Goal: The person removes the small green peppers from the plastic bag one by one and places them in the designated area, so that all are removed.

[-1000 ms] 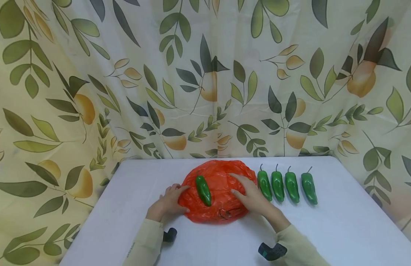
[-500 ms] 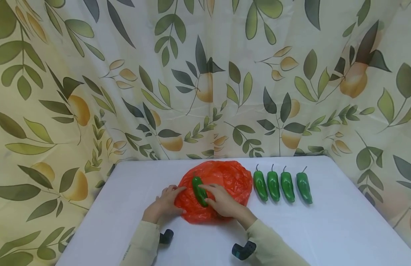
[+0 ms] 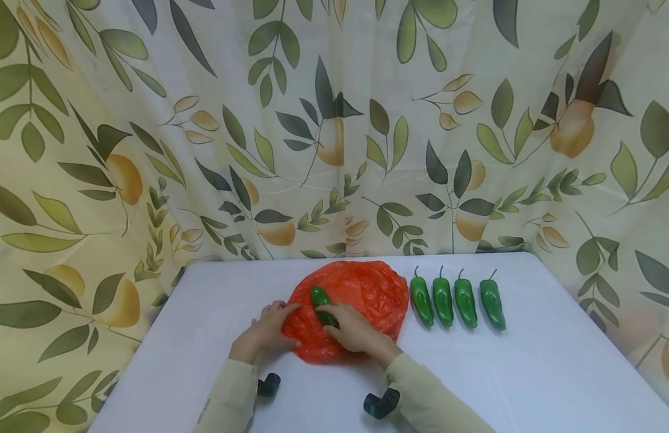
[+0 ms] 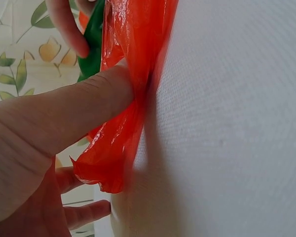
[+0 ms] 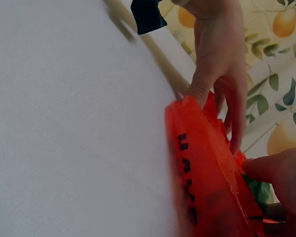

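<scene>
A crumpled red plastic bag (image 3: 375, 291) lies on the white table, with one green pepper (image 3: 319, 297) on top of it. My right hand (image 3: 355, 329) holds this pepper between thumb and fingers, covering its lower part. At the bag's left edge, my left hand (image 3: 268, 329) grips the plastic; in the left wrist view its thumb (image 4: 96, 94) is against the red film, with other fingers lower behind it. The right wrist view shows black print on the bag's side (image 5: 187, 168) and a bit of the pepper (image 5: 261, 191) by the right fingers.
Several green peppers (image 3: 442, 300) with stems lie in a row right of the bag. The white tabletop (image 3: 448, 373) extends around them. Behind it hangs a curtain (image 3: 388, 198) printed with leaves and fruit. Dark wrist devices (image 3: 381, 404) sit at both sleeves.
My right hand has moved left from the bag's right side to the pepper on the bag and taken hold of it. The left hand stays at the bag's edge; the view has shifted slightly.
</scene>
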The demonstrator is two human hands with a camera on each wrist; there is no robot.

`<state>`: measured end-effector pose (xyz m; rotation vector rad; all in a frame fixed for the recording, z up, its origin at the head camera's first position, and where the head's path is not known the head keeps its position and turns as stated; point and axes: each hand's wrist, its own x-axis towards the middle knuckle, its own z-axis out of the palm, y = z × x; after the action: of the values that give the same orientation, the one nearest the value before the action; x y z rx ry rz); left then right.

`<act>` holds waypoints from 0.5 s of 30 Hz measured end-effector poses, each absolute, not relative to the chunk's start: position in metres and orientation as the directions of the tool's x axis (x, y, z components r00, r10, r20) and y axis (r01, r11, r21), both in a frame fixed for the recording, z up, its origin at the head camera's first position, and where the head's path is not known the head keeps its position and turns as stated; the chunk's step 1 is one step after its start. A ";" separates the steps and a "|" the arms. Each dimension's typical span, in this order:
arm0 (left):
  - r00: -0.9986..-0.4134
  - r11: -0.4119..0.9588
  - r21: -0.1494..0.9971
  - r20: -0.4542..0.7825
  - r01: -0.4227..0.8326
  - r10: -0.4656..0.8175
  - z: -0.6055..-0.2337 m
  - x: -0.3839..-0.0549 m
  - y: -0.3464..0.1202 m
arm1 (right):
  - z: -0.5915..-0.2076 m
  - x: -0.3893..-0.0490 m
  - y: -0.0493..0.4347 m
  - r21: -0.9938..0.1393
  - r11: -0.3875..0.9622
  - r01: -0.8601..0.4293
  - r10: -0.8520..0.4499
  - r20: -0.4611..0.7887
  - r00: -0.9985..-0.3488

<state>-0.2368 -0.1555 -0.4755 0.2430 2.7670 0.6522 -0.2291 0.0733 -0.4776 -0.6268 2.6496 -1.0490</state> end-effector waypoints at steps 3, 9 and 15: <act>-0.947 0.884 0.457 -0.231 0.098 0.224 -0.476 -0.238 -0.156 | -0.479 -0.231 0.075 -0.720 0.629 -0.293 -0.452 -0.032 -0.891; -0.946 0.880 0.467 -0.238 0.089 0.222 -0.478 -0.237 -0.156 | -0.478 -0.231 0.079 -0.751 0.600 -0.276 -0.444 -0.025 -0.895; -0.947 0.877 0.472 -0.234 0.088 0.221 -0.476 -0.235 -0.155 | -0.474 -0.231 0.083 -0.769 0.567 -0.294 -0.436 0.023 -0.900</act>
<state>-0.2347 -0.1555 -0.4760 0.2320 2.7657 0.6762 -0.2308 0.0834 -0.4735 -0.6181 2.6275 -1.2424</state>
